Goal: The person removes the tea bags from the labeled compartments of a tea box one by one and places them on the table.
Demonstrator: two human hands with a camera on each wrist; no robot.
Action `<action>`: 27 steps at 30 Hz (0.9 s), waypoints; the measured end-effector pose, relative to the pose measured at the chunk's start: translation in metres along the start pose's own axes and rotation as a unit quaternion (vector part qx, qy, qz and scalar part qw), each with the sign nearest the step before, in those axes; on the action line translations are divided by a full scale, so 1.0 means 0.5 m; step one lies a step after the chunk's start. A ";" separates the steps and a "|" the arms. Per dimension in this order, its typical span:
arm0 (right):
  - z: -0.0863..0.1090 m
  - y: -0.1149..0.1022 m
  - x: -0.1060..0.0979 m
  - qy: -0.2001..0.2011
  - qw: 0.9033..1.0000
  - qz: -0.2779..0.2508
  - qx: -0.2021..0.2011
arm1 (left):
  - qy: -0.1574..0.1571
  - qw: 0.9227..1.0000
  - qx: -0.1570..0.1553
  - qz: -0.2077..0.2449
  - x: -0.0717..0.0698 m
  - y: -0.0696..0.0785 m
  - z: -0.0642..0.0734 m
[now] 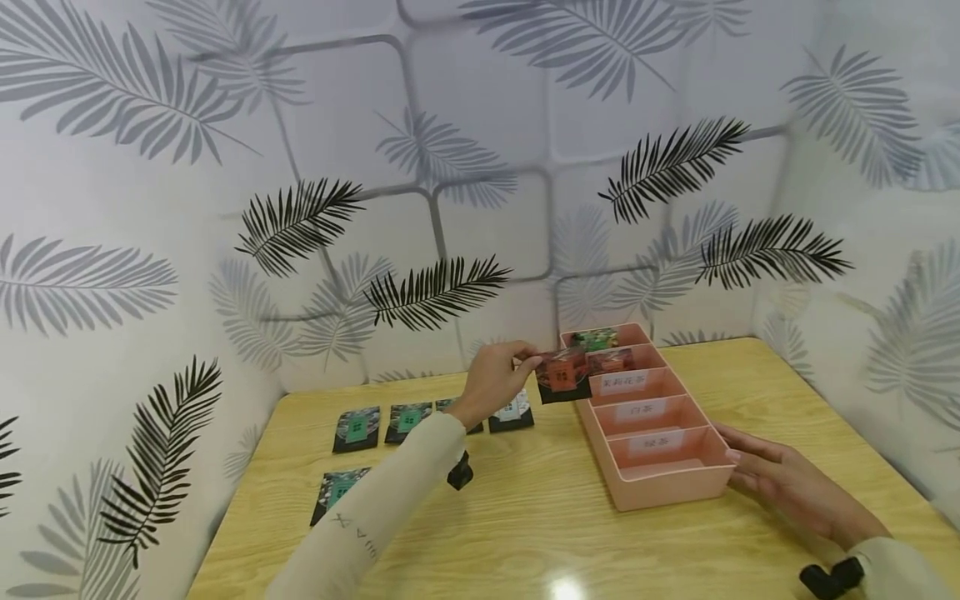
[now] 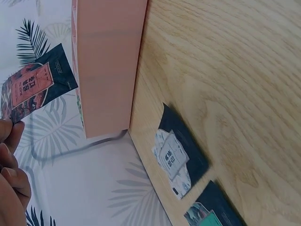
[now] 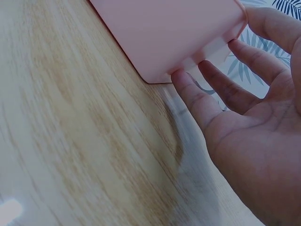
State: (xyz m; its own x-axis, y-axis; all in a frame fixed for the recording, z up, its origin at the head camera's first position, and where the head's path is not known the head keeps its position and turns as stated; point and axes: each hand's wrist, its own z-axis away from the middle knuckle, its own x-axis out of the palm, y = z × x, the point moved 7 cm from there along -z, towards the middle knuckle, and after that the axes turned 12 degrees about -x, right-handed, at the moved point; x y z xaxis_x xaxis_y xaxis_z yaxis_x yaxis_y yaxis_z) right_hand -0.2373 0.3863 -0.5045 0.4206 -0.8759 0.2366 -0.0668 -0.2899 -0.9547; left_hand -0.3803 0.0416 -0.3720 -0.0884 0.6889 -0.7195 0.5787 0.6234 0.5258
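The left hand (image 1: 498, 375) is pinching a red packet (image 1: 564, 377) by its edge and holding it up beside the pink box (image 1: 675, 492). The right hand (image 1: 787, 485) (its fingers spread) is touching the box's near right corner.

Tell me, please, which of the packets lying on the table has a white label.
The packet at the right end of the back row, nearest the pink box. The other packets on the table show green labels.

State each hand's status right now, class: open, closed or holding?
Left hand: closed, pinching a red-labelled packet.
Right hand: open, touching the pink box.
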 end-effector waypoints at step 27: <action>0.001 -0.003 0.011 -0.026 0.999 -0.024 0.010 | -0.003 0.999 -0.026 -0.025 -0.055 -0.094 0.097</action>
State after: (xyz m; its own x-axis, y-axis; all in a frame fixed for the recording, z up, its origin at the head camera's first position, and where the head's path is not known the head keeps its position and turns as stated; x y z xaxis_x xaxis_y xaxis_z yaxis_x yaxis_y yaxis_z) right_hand -0.2343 0.3820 -0.5020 0.4687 -0.8398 0.2740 -0.0268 -0.3236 -0.9458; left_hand -0.3658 -0.0245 -0.3989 -0.1119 0.6540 -0.7482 0.5312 0.6757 0.5111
